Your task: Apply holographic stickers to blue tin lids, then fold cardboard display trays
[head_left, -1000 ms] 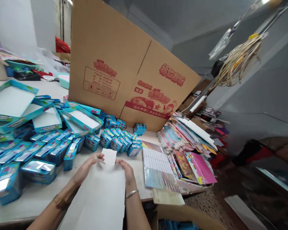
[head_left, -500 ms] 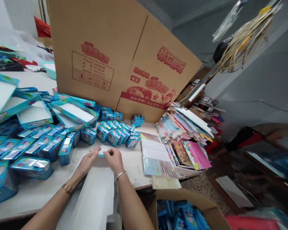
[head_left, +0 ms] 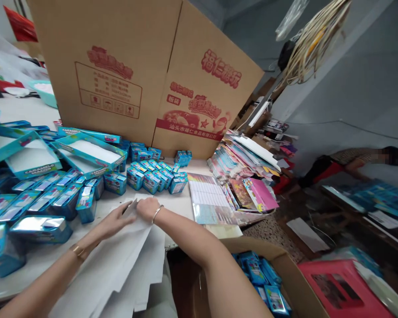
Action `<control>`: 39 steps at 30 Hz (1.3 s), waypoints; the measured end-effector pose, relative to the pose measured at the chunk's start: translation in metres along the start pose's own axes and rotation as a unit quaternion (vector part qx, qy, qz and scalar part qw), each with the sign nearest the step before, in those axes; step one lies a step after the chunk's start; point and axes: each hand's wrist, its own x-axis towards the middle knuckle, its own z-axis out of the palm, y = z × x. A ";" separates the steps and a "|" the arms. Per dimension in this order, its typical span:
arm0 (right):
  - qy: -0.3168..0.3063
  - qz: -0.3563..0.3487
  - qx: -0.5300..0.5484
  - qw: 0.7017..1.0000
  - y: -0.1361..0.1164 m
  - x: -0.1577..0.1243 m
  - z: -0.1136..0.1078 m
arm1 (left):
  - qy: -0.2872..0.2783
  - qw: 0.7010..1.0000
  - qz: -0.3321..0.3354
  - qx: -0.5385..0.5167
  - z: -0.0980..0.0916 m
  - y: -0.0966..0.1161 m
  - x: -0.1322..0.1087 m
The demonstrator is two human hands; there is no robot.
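White card sheets fan out from the table's front edge toward me, their far ends between my hands. My left hand lies along the left side of the sheets, fingers stretched forward and slightly apart. At the far end of the sheets, my right hand has its fingers closed on their edge. Beyond my hands stand small blue boxes in rows. To the left are larger clear-topped blue boxes and open blue trays with white bottoms.
A tall cardboard carton stands behind the boxes. Colourful printed cards are stacked at the right. An open carton of blue packs sits below, beside a red crate. A person bends over another table at far right.
The white sheets have swung and spread apart. My right hand has moved left across their far end, its forearm now more slanted. The view has turned to the right.
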 end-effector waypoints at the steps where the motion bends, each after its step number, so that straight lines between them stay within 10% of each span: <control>1: -0.005 -0.002 -0.005 1.000 0.008 -0.011 -0.001 | -0.024 0.999 0.010 0.031 -0.007 -0.001 -0.008; 5: -0.023 -0.041 -0.009 0.999 0.046 -0.055 -0.012 | -0.084 0.984 0.055 0.147 -0.013 -0.001 -0.042; 10: 0.038 -0.089 -0.040 0.994 0.046 -0.056 -0.015 | -0.085 0.885 0.144 0.434 0.016 0.010 -0.056; 18: -0.004 -0.183 -0.164 0.969 0.017 -0.038 0.016 | -0.157 0.829 0.166 0.510 -0.029 -0.020 -0.053; 24: -0.037 -0.187 -0.199 0.961 0.008 -0.036 0.013 | -0.162 0.796 0.182 0.555 -0.023 -0.014 -0.061; 33: -0.069 -0.152 -0.135 0.977 -0.006 -0.029 0.008 | -0.155 0.815 0.192 0.524 -0.022 -0.004 -0.061; 39: -0.034 -0.160 0.030 0.986 -0.004 -0.047 0.002 | -0.119 0.862 0.224 0.440 -0.019 0.050 -0.049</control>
